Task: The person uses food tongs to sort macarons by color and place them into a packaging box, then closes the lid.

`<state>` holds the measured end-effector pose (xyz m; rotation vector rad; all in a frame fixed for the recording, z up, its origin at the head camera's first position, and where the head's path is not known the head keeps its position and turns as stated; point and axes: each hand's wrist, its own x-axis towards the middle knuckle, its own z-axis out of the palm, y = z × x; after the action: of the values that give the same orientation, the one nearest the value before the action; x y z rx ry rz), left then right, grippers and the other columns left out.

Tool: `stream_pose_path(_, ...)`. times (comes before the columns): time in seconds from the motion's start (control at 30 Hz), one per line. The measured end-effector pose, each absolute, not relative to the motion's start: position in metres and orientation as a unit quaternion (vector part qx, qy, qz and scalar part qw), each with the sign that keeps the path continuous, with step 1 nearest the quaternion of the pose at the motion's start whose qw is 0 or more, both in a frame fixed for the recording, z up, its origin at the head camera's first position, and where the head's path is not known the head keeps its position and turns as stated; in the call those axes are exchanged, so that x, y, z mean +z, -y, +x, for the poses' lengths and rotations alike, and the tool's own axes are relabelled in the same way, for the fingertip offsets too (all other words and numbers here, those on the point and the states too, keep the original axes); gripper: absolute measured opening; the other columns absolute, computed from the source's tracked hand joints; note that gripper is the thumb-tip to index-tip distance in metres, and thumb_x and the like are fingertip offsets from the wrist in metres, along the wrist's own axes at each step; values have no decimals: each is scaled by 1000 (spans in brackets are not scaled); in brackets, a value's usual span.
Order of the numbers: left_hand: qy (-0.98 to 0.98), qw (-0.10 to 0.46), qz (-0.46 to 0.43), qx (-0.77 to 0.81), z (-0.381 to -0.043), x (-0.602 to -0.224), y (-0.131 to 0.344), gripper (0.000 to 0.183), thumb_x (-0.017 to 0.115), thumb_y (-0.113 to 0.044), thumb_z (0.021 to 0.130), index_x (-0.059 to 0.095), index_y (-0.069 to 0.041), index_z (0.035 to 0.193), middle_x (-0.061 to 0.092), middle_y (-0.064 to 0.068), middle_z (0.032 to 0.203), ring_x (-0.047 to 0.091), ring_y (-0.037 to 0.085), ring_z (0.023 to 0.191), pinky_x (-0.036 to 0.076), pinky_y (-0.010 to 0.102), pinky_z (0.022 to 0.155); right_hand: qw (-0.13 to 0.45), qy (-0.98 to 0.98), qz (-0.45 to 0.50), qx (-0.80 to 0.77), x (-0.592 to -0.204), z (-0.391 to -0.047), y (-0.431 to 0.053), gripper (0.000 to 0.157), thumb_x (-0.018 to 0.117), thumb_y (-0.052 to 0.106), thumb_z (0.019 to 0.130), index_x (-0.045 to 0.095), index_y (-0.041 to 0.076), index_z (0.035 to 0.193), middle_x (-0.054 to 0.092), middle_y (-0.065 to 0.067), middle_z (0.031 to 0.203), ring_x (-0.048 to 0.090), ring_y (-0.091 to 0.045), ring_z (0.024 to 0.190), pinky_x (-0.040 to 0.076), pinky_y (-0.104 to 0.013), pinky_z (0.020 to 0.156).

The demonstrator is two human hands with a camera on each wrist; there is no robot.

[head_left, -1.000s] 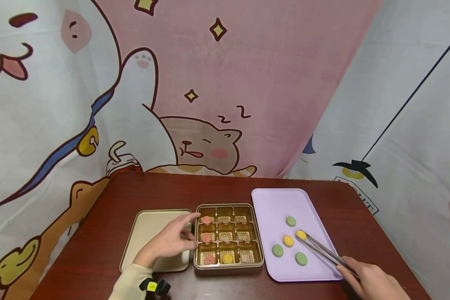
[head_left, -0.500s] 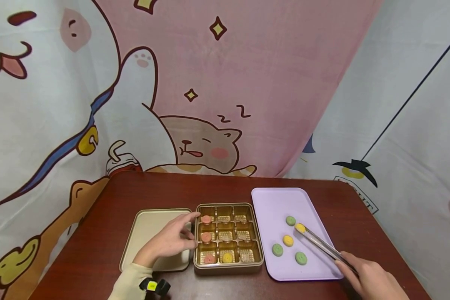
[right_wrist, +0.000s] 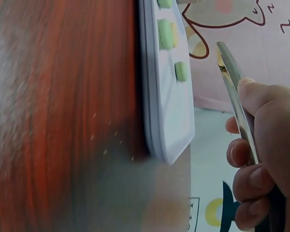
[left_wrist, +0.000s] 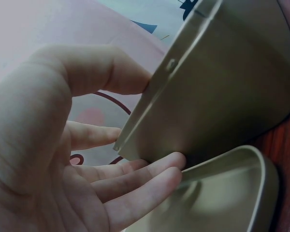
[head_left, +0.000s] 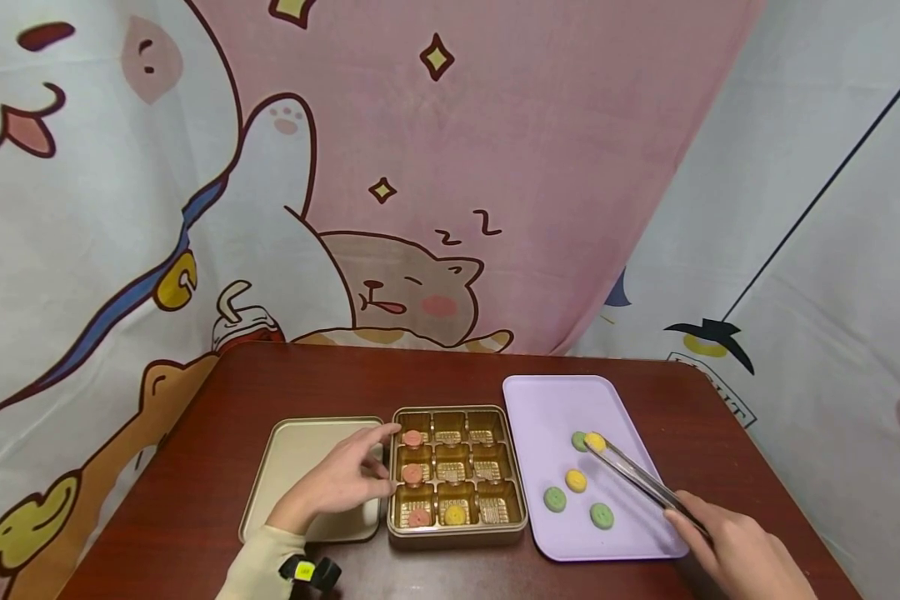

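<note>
My right hand [head_left: 750,550] grips metal tongs [head_left: 641,482], whose tips pinch a yellow macaron [head_left: 595,442] raised over the lilac tray [head_left: 547,408]. In the head view that macaron partly overlaps a green macaron [head_left: 578,441]. Left of the tray stands a gold tin [head_left: 457,534] with a divided insert. Pink macarons sit in its left column, and another yellow macaron [head_left: 455,516] lies in the front middle compartment. My left hand [head_left: 341,475] rests against the tin's left side; thumb [left_wrist: 130,79] and fingertips touch its rim and wall in the left wrist view.
Another yellow macaron [head_left: 576,481] and two green ones, including a green macaron [head_left: 602,517] near the front, lie on the tray. The gold lid [head_left: 300,450] is left of the tin, partly under my left hand. A printed cloth [head_left: 555,167] hangs behind the table.
My right hand has lifted the yellow macaron with the tongs and moved it back and slightly left, toward the rear green macaron. The left hand and tin stay put.
</note>
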<state>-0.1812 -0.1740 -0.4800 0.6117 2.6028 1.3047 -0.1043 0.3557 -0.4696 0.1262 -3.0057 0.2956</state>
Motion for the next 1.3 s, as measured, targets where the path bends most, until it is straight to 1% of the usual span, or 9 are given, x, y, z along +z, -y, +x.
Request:
stream_pose_path(0.2,-870,80,204,441,-183,-480,174,90,84,-11,80,41,-5,159,52,29,145,70,12,90,59,38,84,68,991,56,101,-463,-107,-339,53,73,46,97,73,2,126,77,-18,111,75,-35,94,60,-61,75)
stream_pose_path(0.37,-871,79,206,439,-183,-480,174,90,84,-11,80,42,-5,159,53,25,146,70,13,90,58,37,85,91,986,86,108,-461,-111,-323,45,75,44,96,76,6,121,78,-11,105,75,-28,91,62,-57,76)
stream_pose_path(0.5,-871,80,207,437,-182,-480,174,90,83,-11,80,42,-5,159,50,27,149,70,14,91,58,34,84,137,976,129,106,-462,-115,-311,34,79,38,93,78,11,114,77,-1,97,74,-19,83,62,-45,66)
stream_pose_path(0.6,-871,83,208,437,-182,-480,174,90,83,-10,80,41,-5,159,48,30,149,71,14,90,57,31,83,170,966,166,98,-463,-118,-301,27,82,34,90,78,15,110,76,7,91,71,-11,77,59,-37,59)
stream_pose_path(0.77,-871,82,210,437,-182,-480,174,90,82,-10,79,41,-5,159,49,29,147,70,14,90,57,29,80,195,953,216,87,-463,-123,-285,25,85,30,87,76,19,107,72,14,87,62,2,73,56,-31,57)
stream_pose_path(0.9,-870,81,213,438,-183,-481,175,89,82,-10,80,41,-5,159,49,28,147,70,14,90,57,28,80,194,949,232,85,-463,-127,-272,26,85,32,87,76,21,109,74,14,89,63,3,75,57,-29,59)
stream_pose_path(1.0,-868,81,215,439,-182,-481,175,89,81,-10,80,41,-5,159,49,28,147,71,15,90,57,27,80,205,941,257,86,-464,-131,-263,26,85,32,87,76,21,110,75,13,91,65,3,77,57,-28,60)
stream_pose_path(1.23,-870,80,215,437,-182,-481,175,90,83,-11,79,41,-5,159,48,30,148,71,15,90,57,30,82,235,913,319,98,-466,-140,-245,26,86,29,86,74,20,107,65,21,82,52,8,68,49,-25,53)
stream_pose_path(1.3,-870,82,212,438,-182,-481,175,90,83,-11,80,41,-5,159,48,30,149,71,15,91,58,31,82,239,908,329,100,-467,-141,-241,24,85,30,87,74,21,107,65,21,82,53,7,68,50,-26,54)
